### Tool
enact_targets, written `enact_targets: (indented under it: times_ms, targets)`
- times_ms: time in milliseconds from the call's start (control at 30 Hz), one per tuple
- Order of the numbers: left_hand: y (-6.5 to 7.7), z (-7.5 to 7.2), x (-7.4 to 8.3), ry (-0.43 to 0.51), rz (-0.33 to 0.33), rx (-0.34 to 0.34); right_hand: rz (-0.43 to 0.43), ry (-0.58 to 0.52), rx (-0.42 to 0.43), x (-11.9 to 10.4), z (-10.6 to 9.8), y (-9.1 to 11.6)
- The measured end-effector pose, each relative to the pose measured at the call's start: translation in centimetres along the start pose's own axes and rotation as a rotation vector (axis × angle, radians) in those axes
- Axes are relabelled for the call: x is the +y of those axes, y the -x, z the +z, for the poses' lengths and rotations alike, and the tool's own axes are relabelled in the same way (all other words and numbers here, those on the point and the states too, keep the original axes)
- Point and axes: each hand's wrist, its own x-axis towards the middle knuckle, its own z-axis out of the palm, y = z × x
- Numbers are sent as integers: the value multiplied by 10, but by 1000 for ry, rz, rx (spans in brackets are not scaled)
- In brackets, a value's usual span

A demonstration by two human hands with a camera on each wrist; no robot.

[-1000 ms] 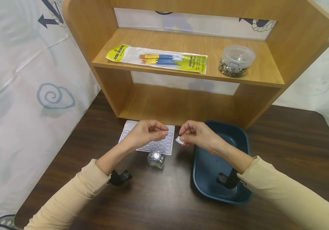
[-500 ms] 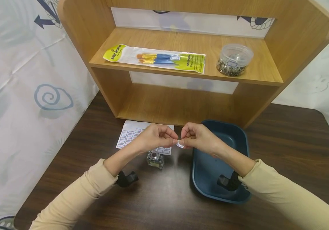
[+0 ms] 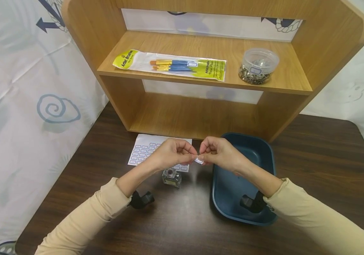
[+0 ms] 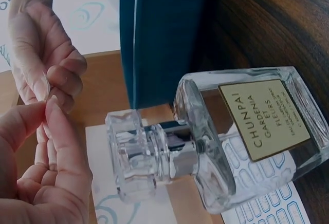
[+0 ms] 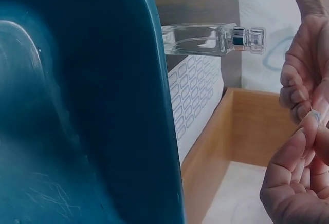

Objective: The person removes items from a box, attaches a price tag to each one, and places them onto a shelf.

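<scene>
In the head view my left hand (image 3: 172,154) and right hand (image 3: 222,154) meet over the table, fingertips together. Between them is a small white label sticker (image 3: 199,160) with a blue border, pinched by the right thumb and forefinger. The left thumb and forefinger pinch its near corner; in the right wrist view the sticker (image 5: 315,115) is mostly covered by fingers. A clear glass perfume bottle (image 4: 264,118) with a gold label and faceted cap stands upright just below the left hand. Behind it lies a sheet of label stickers (image 3: 141,150), partly hidden by that hand.
A blue tub (image 3: 215,198) stands under the right forearm. Behind the hands rises a wooden shelf unit (image 3: 182,113). Its upper board carries a packet of artist brushes (image 3: 172,65) and a clear jar of small metal pieces (image 3: 258,67), each bearing a label.
The left hand has moved right and slightly down to meet the right hand, and its fingertips have closed on the sticker. During the last half second both hands have stayed almost still.
</scene>
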Motion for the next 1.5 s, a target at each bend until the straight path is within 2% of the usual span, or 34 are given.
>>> enact_targets:
  times_ms: [300, 600, 767, 967, 1200, 1400, 1500]
  targets:
    - [6, 1, -6, 6, 1, 120, 38, -77, 127, 9, 7, 7]
    - [12, -1, -4, -13, 60, 147, -2, -75, 278, 13, 24, 11]
    - [18, -4, -4, -46, 68, 173, -19, -75, 319, 10, 37, 12]
    - [32, -9, -8, -104, 85, 198, -51, -85, 380, 7, 57, 15]
    - [53, -11, -17, -213, 131, 232, -95, -10, 515, 15, 86, 17]
    - [70, -11, -29, -295, 113, 279, -169, 33, 558, 26, 107, 16]
    - [76, -10, -37, -333, 131, 313, -187, 64, 570, 31, 115, 15]
